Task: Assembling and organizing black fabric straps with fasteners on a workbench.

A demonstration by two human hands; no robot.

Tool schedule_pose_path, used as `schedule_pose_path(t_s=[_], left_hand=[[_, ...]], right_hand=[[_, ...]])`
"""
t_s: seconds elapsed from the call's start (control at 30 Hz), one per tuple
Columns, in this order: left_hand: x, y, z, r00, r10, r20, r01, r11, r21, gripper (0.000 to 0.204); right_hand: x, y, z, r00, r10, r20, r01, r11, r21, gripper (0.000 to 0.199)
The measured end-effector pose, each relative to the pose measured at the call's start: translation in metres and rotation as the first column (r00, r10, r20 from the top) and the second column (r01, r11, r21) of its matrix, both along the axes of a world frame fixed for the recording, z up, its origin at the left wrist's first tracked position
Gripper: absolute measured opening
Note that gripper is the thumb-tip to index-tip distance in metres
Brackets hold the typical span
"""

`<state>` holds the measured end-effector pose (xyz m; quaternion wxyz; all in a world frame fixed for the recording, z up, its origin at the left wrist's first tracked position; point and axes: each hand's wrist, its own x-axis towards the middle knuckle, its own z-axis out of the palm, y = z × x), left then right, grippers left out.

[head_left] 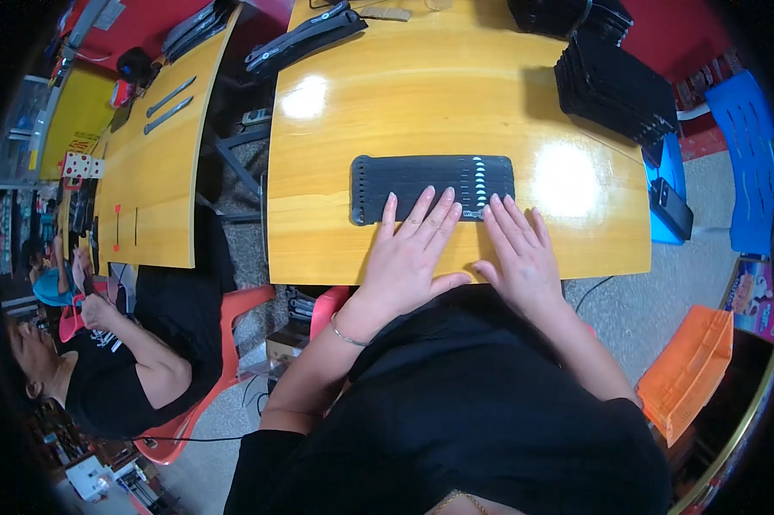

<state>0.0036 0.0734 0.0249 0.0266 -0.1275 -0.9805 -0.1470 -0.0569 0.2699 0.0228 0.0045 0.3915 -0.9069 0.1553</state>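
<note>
A row of flat black straps (412,176) lies side by side on the yellow wooden table (404,94), forming a dark rectangle. Their rounded left ends carry small slots, and white marks run in a line near the right end. My left hand (408,249) rests flat with its fingers stretched onto the near edge of the straps. Beside it, my right hand (520,249) is also flat, its fingertips by the lower right corner of the straps. Neither hand grips anything. The near straps are partly hidden under my fingers.
Stacks of black straps (614,90) stand at the back right, with a black bundle (305,39) at the back left. A phone (670,209) sits on a blue surface off the right edge. An orange crate (683,373) is lower right. At the left table, a person (116,369) sits working.
</note>
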Motion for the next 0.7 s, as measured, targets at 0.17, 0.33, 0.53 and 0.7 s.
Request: schedule_pose_path(t_s=[0.17, 0.33, 0.53, 0.7], left_hand=[[-0.004, 0.002, 0.009, 0.998, 0.017, 0.068, -0.014, 0.999, -0.040, 0.077], [-0.021, -0.011, 0.020, 1.000, 0.007, 0.025, -0.006, 0.999, -0.040, 0.070], [-0.053, -0.038, 0.006, 0.970, 0.192, -0.150, -0.208, 0.973, -0.098, 0.066], [-0.058, -0.040, -0.004, 0.983, 0.152, -0.098, -0.167, 0.973, -0.161, 0.068]], right_hand=[[-0.007, 0.007, 0.008, 0.999, 0.033, 0.033, -0.034, 0.999, 0.038, 0.068], [-0.037, 0.027, 0.004, 0.990, -0.010, 0.140, 0.033, 0.986, -0.165, 0.058], [-0.055, -0.038, 0.011, 0.993, -0.009, -0.116, 0.004, 0.999, -0.043, 0.070], [-0.068, -0.071, -0.001, 0.979, 0.157, -0.129, -0.161, 0.987, -0.021, 0.073]])
